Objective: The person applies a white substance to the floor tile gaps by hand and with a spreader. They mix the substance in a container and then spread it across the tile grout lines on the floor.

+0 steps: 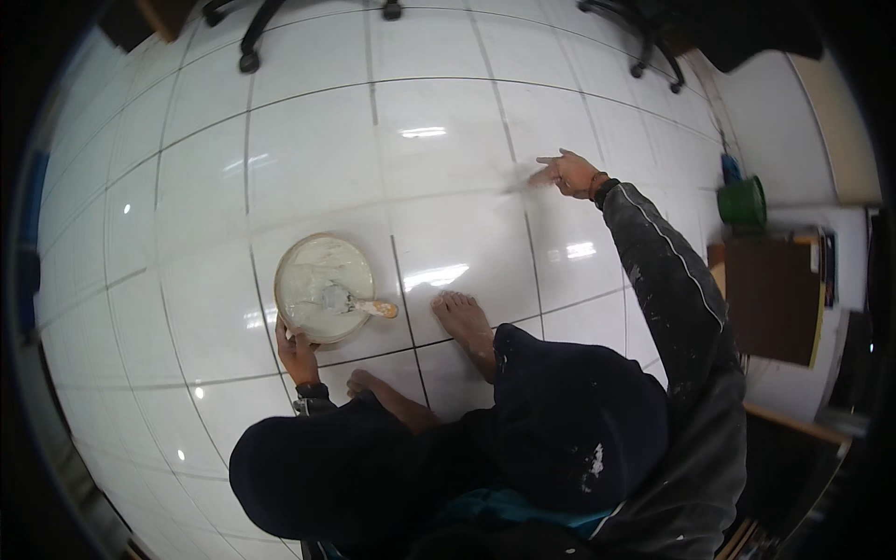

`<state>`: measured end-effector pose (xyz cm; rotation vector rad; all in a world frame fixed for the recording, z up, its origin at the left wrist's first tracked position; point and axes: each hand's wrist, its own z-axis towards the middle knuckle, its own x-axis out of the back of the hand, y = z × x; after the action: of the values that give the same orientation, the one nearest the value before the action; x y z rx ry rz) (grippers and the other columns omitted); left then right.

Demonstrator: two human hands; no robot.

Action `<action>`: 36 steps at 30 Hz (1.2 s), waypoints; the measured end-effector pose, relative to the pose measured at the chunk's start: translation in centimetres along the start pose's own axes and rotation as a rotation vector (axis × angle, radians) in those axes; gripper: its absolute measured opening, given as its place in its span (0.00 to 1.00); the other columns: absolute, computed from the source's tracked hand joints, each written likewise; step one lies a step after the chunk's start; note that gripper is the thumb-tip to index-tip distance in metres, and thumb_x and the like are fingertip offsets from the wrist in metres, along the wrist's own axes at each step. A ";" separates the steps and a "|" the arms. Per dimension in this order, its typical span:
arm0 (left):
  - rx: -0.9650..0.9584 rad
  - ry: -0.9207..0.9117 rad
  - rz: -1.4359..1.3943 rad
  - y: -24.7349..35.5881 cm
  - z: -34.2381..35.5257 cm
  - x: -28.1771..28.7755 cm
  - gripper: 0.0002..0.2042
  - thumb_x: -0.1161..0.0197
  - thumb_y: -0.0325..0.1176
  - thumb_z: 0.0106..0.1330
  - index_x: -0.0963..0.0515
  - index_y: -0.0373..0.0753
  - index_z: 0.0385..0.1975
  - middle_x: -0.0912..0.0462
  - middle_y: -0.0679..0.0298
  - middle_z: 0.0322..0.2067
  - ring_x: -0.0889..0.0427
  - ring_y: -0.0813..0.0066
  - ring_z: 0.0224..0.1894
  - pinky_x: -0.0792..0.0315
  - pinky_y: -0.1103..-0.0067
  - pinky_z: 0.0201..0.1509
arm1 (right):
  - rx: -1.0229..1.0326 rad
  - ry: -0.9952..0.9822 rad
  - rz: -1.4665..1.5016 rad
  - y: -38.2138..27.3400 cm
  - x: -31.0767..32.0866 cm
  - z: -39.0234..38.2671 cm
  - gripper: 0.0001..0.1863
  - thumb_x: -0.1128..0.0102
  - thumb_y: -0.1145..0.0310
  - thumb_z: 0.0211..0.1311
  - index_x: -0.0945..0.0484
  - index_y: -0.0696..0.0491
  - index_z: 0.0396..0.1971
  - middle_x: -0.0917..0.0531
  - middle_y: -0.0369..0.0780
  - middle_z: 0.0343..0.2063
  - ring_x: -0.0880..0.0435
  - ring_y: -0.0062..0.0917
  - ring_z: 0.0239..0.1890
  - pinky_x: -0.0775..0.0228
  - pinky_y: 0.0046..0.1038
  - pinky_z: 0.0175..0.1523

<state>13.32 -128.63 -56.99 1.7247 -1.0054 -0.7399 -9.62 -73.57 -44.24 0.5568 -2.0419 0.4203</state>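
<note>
My left hand (pixel 297 353) grips the near-left rim of a shallow round container (pixel 308 266) of pale, creamy paste. A putty knife with a worn orange-and-white handle (pixel 376 307) lies in it, its paste-coated blade toward the middle and its handle over the right rim. My right hand (pixel 569 174) reaches out low over the white tiles, fingers apart and partly blurred, near a grout line; whether they touch the floor I cannot tell. My bare feet (pixel 464 329) are beside the container, below my dark-clothed knees.
Wheeled chair bases (pixel 250 58) stand at the top left and top right (pixel 653 65). Along the right wall are a green bucket (pixel 742 203) and brown boards or boxes (pixel 770 308). Blue items (pixel 35 205) sit at the far left edge. Glossy tiled floor (pixel 168 233) surrounds me.
</note>
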 end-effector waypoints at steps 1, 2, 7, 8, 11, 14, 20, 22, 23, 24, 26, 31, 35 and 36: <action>-0.003 -0.053 0.013 0.0 0.0 -1.0 0.23 0.50 0.26 0.64 0.42 0.35 0.61 0.26 0.51 0.45 0.21 0.66 0.41 0.20 0.73 0.37 | -0.042 -0.001 0.011 0.2 -0.3 -1.2 0.25 0.48 0.75 0.50 0.25 0.43 0.51 0.22 0.34 0.50 0.27 0.29 0.55 0.49 0.42 0.66; -0.006 -0.102 0.026 0.0 0.0 -2.0 0.23 0.50 0.27 0.65 0.42 0.35 0.61 0.25 0.51 0.45 0.21 0.65 0.41 0.20 0.73 0.37 | -0.067 0.110 0.241 0.5 -0.4 -1.3 0.24 0.50 0.75 0.49 0.26 0.48 0.51 0.22 0.39 0.48 0.26 0.35 0.53 0.43 0.39 0.63; 0.114 -0.222 0.113 0.4 -0.5 -6.0 0.22 0.51 0.30 0.67 0.42 0.38 0.62 0.25 0.49 0.44 0.20 0.63 0.41 0.20 0.73 0.39 | 0.056 0.619 0.517 -2.8 -0.6 0.8 0.25 0.48 0.70 0.46 0.27 0.55 0.50 0.20 0.48 0.41 0.23 0.46 0.41 0.30 0.35 0.49; 0.182 -0.241 0.158 0.7 -0.4 -6.4 0.22 0.51 0.30 0.67 0.42 0.40 0.62 0.25 0.48 0.44 0.20 0.63 0.41 0.19 0.72 0.40 | 0.025 0.572 0.422 -3.4 0.1 2.6 0.26 0.47 0.71 0.45 0.27 0.53 0.50 0.20 0.47 0.40 0.22 0.45 0.41 0.29 0.35 0.48; 0.210 -0.287 0.271 1.7 -1.4 -8.6 0.22 0.52 0.27 0.66 0.41 0.39 0.61 0.25 0.49 0.44 0.19 0.65 0.39 0.18 0.72 0.38 | -0.112 0.377 0.359 -7.8 4.7 6.9 0.27 0.45 0.72 0.40 0.25 0.48 0.48 0.19 0.46 0.40 0.21 0.40 0.41 0.28 0.37 0.46; 0.142 -0.312 0.273 1.1 -2.4 -10.3 0.22 0.51 0.25 0.64 0.38 0.35 0.60 0.25 0.53 0.43 0.20 0.69 0.37 0.18 0.75 0.35 | -0.141 0.361 0.245 -9.3 7.7 12.4 0.22 0.43 0.71 0.43 0.23 0.47 0.44 0.19 0.47 0.38 0.19 0.39 0.40 0.27 0.38 0.43; 0.150 -0.370 0.294 -1.4 -5.5 -11.0 0.25 0.46 0.25 0.63 0.40 0.36 0.61 0.30 0.52 0.51 0.23 0.67 0.45 0.18 0.75 0.38 | -0.107 0.300 0.079 -5.1 9.3 25.3 0.15 0.42 0.68 0.47 0.20 0.50 0.38 0.18 0.46 0.37 0.18 0.38 0.41 0.26 0.37 0.42; 0.168 -0.343 0.262 -1.5 -5.4 -9.8 0.25 0.45 0.27 0.63 0.40 0.37 0.61 0.31 0.53 0.52 0.23 0.68 0.46 0.18 0.75 0.37 | -0.045 0.306 0.084 -5.4 8.5 28.0 0.14 0.42 0.68 0.48 0.20 0.51 0.38 0.18 0.46 0.37 0.18 0.38 0.41 0.25 0.37 0.42; 0.176 -0.346 0.230 -1.4 -6.1 -9.4 0.25 0.45 0.28 0.64 0.41 0.37 0.61 0.31 0.54 0.53 0.24 0.68 0.46 0.18 0.75 0.37 | 0.078 0.299 0.021 -5.8 8.4 29.0 0.17 0.43 0.70 0.47 0.21 0.48 0.41 0.18 0.43 0.37 0.18 0.36 0.40 0.26 0.37 0.42; 0.205 -0.249 0.235 0.5 -7.1 -9.5 0.25 0.46 0.29 0.65 0.41 0.38 0.62 0.31 0.56 0.53 0.23 0.69 0.45 0.19 0.76 0.36 | 0.221 0.287 -0.034 -6.8 7.7 29.6 0.20 0.43 0.71 0.46 0.22 0.45 0.43 0.18 0.39 0.37 0.19 0.35 0.40 0.27 0.37 0.42; 0.223 -0.022 0.276 3.3 -9.7 -8.7 0.24 0.47 0.32 0.66 0.41 0.39 0.62 0.30 0.58 0.54 0.23 0.72 0.43 0.20 0.79 0.33 | 0.540 0.234 -0.042 -9.8 6.0 27.7 0.21 0.43 0.72 0.44 0.22 0.42 0.43 0.18 0.38 0.37 0.19 0.35 0.39 0.27 0.37 0.41; 0.221 0.211 0.251 2.2 -12.5 -8.1 0.23 0.48 0.37 0.67 0.40 0.41 0.61 0.29 0.60 0.53 0.24 0.73 0.42 0.22 0.80 0.34 | 0.947 -0.047 -0.168 -3.3 4.1 17.1 0.21 0.40 0.71 0.39 0.18 0.35 0.37 0.17 0.34 0.30 0.18 0.32 0.35 0.27 0.35 0.39; 0.333 0.128 0.413 1.6 -14.1 -9.1 0.26 0.46 0.42 0.66 0.40 0.44 0.62 0.28 0.63 0.52 0.24 0.71 0.42 0.26 0.77 0.40 | 1.063 -0.121 -0.343 3.5 1.3 11.0 0.17 0.41 0.71 0.40 0.17 0.36 0.33 0.17 0.31 0.27 0.19 0.28 0.33 0.33 0.37 0.49; 0.385 0.081 0.377 1.3 -14.4 -8.5 0.26 0.46 0.43 0.66 0.40 0.44 0.62 0.28 0.63 0.51 0.24 0.71 0.42 0.26 0.77 0.40 | 1.070 -0.134 -0.329 5.6 0.4 9.4 0.16 0.40 0.70 0.39 0.18 0.37 0.33 0.18 0.32 0.27 0.19 0.29 0.34 0.31 0.36 0.46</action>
<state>20.85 -115.14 -50.51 1.7917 -1.4334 -0.2414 -19.48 -73.69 -48.91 1.5528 -1.6615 1.3021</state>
